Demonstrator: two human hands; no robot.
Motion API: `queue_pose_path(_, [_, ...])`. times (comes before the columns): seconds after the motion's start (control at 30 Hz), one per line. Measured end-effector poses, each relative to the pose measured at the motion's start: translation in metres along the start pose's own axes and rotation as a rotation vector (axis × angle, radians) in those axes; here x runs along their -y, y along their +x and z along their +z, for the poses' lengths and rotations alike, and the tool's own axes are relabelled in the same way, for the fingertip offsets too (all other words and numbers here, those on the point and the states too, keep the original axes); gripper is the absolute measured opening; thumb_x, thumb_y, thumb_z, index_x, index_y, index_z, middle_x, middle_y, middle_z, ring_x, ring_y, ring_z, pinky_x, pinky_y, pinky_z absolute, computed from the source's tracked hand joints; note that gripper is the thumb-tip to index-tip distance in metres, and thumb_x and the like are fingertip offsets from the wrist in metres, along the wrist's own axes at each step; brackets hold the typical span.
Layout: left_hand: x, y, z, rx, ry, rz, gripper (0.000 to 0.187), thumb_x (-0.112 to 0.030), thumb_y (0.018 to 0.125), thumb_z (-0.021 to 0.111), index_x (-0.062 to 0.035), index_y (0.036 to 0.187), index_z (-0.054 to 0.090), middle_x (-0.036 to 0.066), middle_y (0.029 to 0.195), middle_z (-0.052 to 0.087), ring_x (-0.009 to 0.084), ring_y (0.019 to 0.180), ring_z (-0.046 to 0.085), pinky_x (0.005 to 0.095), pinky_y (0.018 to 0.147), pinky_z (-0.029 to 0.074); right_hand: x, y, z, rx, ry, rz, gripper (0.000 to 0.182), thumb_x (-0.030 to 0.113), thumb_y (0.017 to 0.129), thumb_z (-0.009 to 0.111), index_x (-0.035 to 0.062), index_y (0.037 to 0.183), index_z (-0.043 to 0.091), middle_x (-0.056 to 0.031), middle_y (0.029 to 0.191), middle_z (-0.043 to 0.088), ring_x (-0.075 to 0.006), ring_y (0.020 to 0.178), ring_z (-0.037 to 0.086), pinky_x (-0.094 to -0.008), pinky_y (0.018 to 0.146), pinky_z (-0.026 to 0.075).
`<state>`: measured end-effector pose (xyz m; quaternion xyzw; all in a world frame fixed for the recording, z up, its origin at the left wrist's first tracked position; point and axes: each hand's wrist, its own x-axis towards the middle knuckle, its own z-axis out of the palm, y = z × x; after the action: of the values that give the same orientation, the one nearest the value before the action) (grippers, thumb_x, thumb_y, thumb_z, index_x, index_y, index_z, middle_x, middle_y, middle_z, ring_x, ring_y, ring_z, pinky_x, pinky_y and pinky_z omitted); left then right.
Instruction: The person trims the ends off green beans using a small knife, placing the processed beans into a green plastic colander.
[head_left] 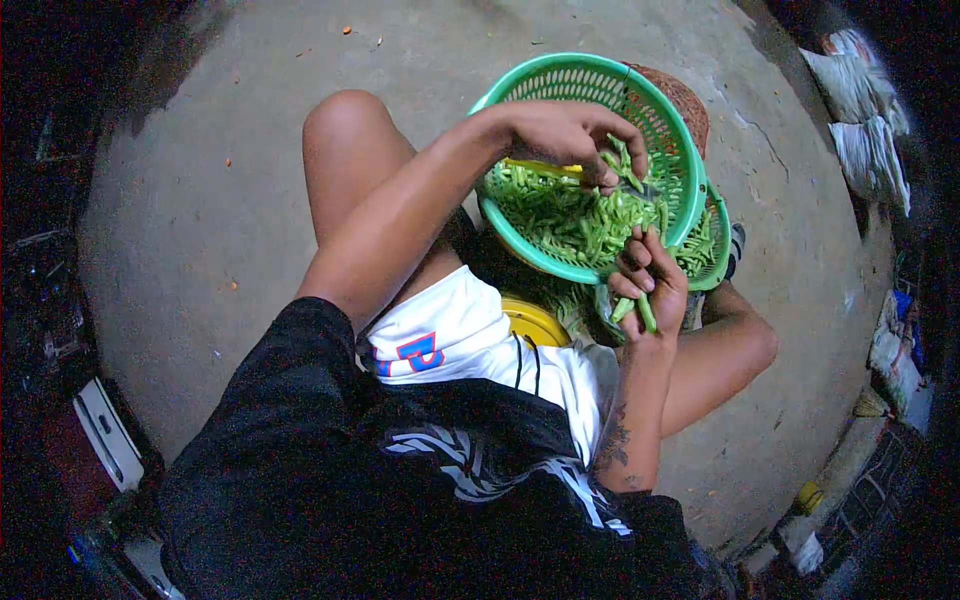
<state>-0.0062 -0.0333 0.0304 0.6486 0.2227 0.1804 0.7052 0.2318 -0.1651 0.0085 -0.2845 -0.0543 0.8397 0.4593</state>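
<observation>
My left hand (575, 140) hangs over a round green plastic basket (500, 90), fingers curled around a knife with a yellow handle (545, 166). Its greyish blade is mostly hidden among the greens. My right hand (648, 272) is at the basket's near rim, closed on green beans (647, 313); a couple of their ends stick out below the fingers. Both hands' fingertips are close together but apart. Many short pieces of cut green bean (575, 220) cover the basket's bottom.
A second green basket (722, 235) with more cut beans sits partly beneath the first. A reddish-brown woven thing (685, 105) stands behind. Something round and yellow (535, 320) lies between my legs. White sacks (865, 150) lie at the right edge of the concrete floor (220, 230).
</observation>
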Motion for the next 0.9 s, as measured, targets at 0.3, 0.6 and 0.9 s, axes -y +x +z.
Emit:
queue_pose_path(0.3, [0.003,0.013,0.011,0.116,0.120,0.078,0.039,-0.007,0.089,0.071,-0.0043,0.127,0.066,0.006,0.118,0.068,0.0176,0.110,0.060,0.0357,0.102,0.046,-0.004,-0.001,0.018,0.044,0.027,0.164,0.029,0.024,0.108,0.050,-0.0034,0.113,0.059,0.0020,0.075,0.049,-0.0024,0.053,0.040,-0.0192,0.047,0.035])
queue_pose_path(0.6, [0.007,0.007,-0.004,-0.077,0.178,0.073,0.033,-0.010,0.092,0.071,-0.0016,0.123,0.066,0.004,0.110,0.070,0.0118,0.094,0.063,0.0290,0.082,0.053,-0.002,-0.006,0.006,-0.012,0.073,0.033,0.030,0.030,0.107,0.052,0.0012,0.113,0.060,-0.0011,0.077,0.057,-0.0051,0.051,0.042,-0.0209,0.046,0.036])
queue_pose_path(0.9, [0.005,0.005,0.009,-0.198,0.482,0.039,0.032,-0.011,0.089,0.073,-0.0041,0.119,0.067,0.006,0.110,0.070,0.0148,0.100,0.062,0.0324,0.086,0.051,-0.001,-0.013,-0.003,-0.066,0.038,0.051,0.026,0.022,0.106,0.051,-0.0007,0.105,0.064,0.0016,0.071,0.052,-0.0046,0.051,0.042,-0.0208,0.047,0.037])
